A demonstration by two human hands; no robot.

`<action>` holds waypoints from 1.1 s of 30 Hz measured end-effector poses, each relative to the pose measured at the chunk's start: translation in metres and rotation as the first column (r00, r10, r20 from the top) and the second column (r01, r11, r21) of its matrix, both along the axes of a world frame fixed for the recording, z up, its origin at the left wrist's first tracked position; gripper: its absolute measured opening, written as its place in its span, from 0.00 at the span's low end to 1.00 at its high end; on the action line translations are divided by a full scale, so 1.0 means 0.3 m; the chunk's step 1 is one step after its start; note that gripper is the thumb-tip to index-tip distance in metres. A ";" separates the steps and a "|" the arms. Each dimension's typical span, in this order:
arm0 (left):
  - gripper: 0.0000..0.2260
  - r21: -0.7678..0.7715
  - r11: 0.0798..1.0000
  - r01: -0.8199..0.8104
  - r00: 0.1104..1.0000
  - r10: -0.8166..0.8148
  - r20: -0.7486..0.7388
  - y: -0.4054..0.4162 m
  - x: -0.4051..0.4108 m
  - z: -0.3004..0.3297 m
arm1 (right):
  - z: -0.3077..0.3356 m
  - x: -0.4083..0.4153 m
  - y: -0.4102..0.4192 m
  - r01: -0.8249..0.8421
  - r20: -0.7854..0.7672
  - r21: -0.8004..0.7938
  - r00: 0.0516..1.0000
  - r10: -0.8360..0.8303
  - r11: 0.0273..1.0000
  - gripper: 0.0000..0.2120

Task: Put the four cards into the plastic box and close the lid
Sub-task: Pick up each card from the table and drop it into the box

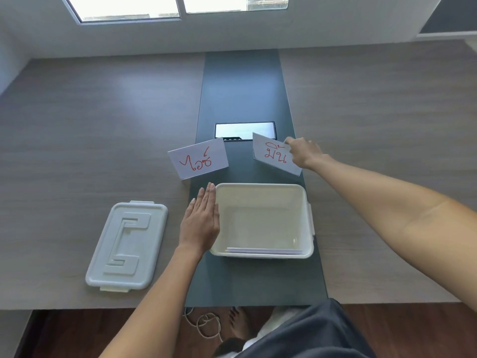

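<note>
Across the wide desk (pixel 103 125), wood-grained to either side, a dark strip (pixel 245 94) ran down the middle from the far wall to the near edge. Both wooden flanks lay broad and bare toward the far corners, leaving ample room to move.

The plastic box (pixel 304 192) stood open on the dark strip near the front edge, its right rim reaching just over onto the wood. Inside, along the near wall, lay a thin stack of cards (pixel 263 251), how many I could not tell. The lid (pixel 127 245) rested flat on the left wood, apart from the box, its near end close to the desk's front edge.

The left hand (pixel 200 223) lay flat, fingers straight and together, its grip closed on nothing, pressed against the box's left wall. The right hand (pixel 305 153) reached beyond the box's far right corner, its grip pinched on the right edge of a card with red writing (pixel 273 155), which was tilted with its lower corner out over the seam between strip and wood. A second card with red writing (pixel 198 158) lay untouched beyond the box's far left corner, straddling the strip's left edge. Between and behind the two cards sat a dark rectangular panel (pixel 240 129) set into the strip, its front partly hidden by the held card.
</note>
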State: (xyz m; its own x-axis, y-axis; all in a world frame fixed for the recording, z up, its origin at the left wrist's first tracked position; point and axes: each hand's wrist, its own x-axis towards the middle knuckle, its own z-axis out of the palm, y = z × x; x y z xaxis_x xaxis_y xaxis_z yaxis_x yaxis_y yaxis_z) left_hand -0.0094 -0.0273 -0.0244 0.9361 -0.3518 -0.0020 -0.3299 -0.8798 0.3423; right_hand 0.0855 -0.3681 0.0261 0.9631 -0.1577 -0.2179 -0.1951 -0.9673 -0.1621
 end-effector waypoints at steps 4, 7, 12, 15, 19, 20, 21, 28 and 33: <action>0.24 -0.007 1.000 0.000 1.000 0.000 -0.004 0.001 -0.002 0.005 | 0.042 -0.052 -0.015 -0.003 0.043 0.005 0.999 0.003 1.000 0.19; 0.24 -0.006 1.000 0.007 1.000 -0.007 -0.007 0.002 0.001 0.008 | 0.099 -0.091 -0.021 -0.013 0.092 0.005 0.996 0.012 1.000 0.18; 0.24 0.004 1.000 0.006 1.000 -0.006 -0.012 0.002 0.003 0.010 | 0.228 -0.155 -0.007 -0.023 0.193 0.053 0.981 0.013 0.998 0.17; 0.25 0.002 1.000 0.008 1.000 -0.008 -0.011 0.002 -0.001 0.012 | 0.304 -0.203 0.024 -0.045 0.233 0.057 0.972 0.031 0.997 0.18; 0.25 0.010 1.000 0.013 1.000 -0.013 -0.004 0.003 0.003 0.007 | 0.382 -0.273 0.081 -0.102 0.280 0.051 0.956 0.084 0.993 0.19; 0.25 0.016 1.000 0.020 1.000 -0.020 0.002 0.004 0.003 0.006 | 0.396 -0.294 0.096 -0.117 0.293 0.044 0.951 0.099 0.992 0.18; 0.25 0.023 0.999 0.025 1.000 -0.025 0.008 0.004 0.005 0.004 | 0.406 -0.311 0.108 -0.133 0.304 0.036 0.946 0.116 0.990 0.17; 0.25 0.004 1.000 0.027 1.000 -0.027 -0.010 0.003 0.005 0.007 | 0.456 -0.424 0.169 -0.224 0.318 0.082 0.929 0.187 0.971 0.16; 0.25 -0.012 1.000 0.024 1.000 -0.025 -0.016 0.002 0.004 0.004 | 0.453 -0.480 0.188 -0.224 0.236 0.198 0.956 0.175 0.954 0.20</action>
State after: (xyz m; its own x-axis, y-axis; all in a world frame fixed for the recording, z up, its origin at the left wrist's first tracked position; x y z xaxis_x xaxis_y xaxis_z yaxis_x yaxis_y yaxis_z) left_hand -0.0081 -0.0265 -0.0234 0.9270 -0.3747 -0.0128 -0.3457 -0.8674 0.3579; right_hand -0.0584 -0.3118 0.1621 0.9974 0.0711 -0.0110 0.0611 -0.9180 -0.3919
